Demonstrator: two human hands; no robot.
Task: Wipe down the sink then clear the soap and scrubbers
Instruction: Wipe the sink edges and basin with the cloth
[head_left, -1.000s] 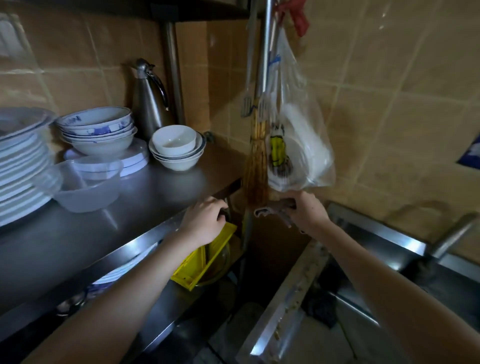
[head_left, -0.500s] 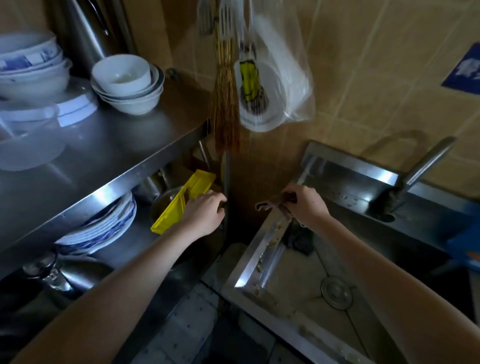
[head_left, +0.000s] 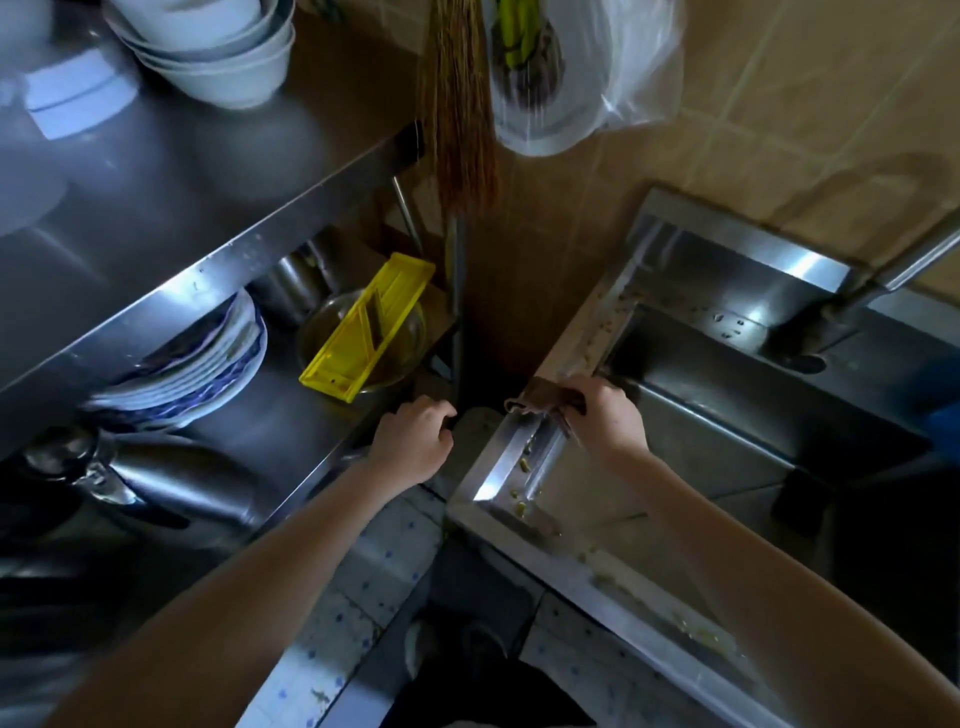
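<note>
At the sink (head_left: 500, 467) rim, clamped right grip (head_left: 608, 422) on a brown cloth (head_left: 540, 399); curled left grip (head_left: 415, 441) beside the shelf (head_left: 306, 447) corner, hold unclear.

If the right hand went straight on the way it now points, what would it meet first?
Right hand, gripping the brown cloth, points left across the steel sink's rim. Past the rim is a gap, then likely the shelf's dark upright post; depth is unclear.

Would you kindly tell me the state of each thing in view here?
right hand, grips the cloth
cloth, bunched, lying on the sink rim
sink rim, strewn with food scraps
left hand, fingers curled beside rack post; grip unclear
yellow slicer, tilted across a metal bowl
bowls, stacked on top shelf
</note>
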